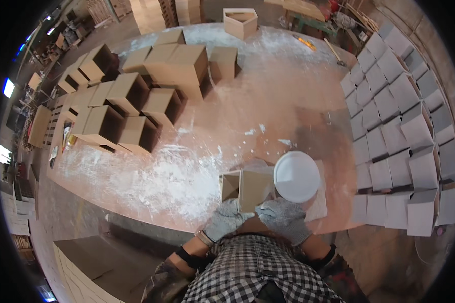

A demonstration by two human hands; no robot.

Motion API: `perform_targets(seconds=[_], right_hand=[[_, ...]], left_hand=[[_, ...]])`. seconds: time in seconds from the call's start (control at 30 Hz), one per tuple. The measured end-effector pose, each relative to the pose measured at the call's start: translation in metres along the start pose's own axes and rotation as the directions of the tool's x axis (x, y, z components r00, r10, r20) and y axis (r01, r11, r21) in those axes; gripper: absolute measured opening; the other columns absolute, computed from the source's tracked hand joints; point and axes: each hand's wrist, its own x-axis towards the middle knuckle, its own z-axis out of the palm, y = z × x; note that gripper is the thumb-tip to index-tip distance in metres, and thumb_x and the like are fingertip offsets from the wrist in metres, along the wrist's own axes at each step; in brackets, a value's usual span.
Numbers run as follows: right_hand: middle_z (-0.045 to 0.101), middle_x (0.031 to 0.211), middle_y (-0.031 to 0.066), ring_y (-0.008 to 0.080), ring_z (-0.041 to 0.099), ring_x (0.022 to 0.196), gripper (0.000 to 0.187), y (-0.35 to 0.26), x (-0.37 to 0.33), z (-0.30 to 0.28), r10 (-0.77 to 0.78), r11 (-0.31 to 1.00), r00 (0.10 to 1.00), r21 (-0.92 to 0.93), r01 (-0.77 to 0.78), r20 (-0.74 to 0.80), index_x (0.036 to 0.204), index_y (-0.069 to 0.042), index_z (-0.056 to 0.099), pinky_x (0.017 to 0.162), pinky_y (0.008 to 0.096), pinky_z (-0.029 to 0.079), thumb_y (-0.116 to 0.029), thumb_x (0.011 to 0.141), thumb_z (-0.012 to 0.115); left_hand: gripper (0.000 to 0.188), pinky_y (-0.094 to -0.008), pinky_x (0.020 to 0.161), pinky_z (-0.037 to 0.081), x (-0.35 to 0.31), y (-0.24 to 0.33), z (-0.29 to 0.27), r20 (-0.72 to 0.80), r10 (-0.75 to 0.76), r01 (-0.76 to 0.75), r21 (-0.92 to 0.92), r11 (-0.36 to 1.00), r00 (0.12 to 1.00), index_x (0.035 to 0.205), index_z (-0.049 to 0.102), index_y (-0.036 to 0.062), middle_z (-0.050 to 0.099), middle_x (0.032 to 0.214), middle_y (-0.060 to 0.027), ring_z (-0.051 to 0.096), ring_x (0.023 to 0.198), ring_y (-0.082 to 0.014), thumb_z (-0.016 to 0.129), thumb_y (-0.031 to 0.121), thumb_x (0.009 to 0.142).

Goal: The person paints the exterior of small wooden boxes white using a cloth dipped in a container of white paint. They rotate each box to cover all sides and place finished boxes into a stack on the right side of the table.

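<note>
A brown open-ended box [256,189] lies on the table right in front of me, its hollow end facing left. My left hand [224,221], in a grey knit glove, grips the box's near left corner, with the thumb pointing right. At the near right corner is my right hand [284,218], gloved the same way. Its fingers are curled together, and whatever they may pinch is hidden. Just beyond the right hand stands a round white tub or lid [296,177], partly over a pale sheet [317,204].
Brown boxes [174,63] cluster on the table's left side. Stacked grey-white boxes [389,134] line the right edge. A triangular wooden frame [240,25], a yellow tool [305,43] and a hammer [334,53] lie at the far edge. White powder [162,177] streaks the tabletop.
</note>
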Motion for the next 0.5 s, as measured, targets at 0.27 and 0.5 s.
perform_targets(seconds=[0.27, 0.5], right_hand=[[0.063, 0.093, 0.004, 0.0217, 0.062, 0.095, 0.014, 0.057, 0.053, -0.01, 0.039, 0.981, 0.955, -0.17, -0.093, -0.294, 0.092, -0.012, 0.066, 0.076, 0.0364, 0.052, -0.015, 0.078, 0.064], [0.063, 0.082, 0.0031, 0.0236, 0.065, 0.077, 0.011, -0.011, 0.015, -0.001, 0.019, 0.999, 0.97, 0.042, -0.009, -0.244, 0.088, -0.012, 0.067, 0.064, 0.035, 0.055, -0.014, 0.077, 0.063]], left_hand=[[0.037, -0.0365, 0.084, 0.05, 0.002, 0.002, 0.002, 0.014, -0.029, 0.029, 0.048, 0.998, 0.999, 0.116, 0.064, 0.0068, 0.066, 0.107, -0.0124, 0.063, 0.099, -0.0278, 0.072, 0.028, 0.086], [0.038, -0.0395, 0.084, 0.05, -0.009, -0.018, 0.005, -0.042, -0.095, 0.095, -0.014, 0.995, 0.995, 0.115, 0.063, 0.0057, 0.066, 0.107, -0.0131, 0.062, 0.097, -0.0297, 0.071, 0.03, 0.086]])
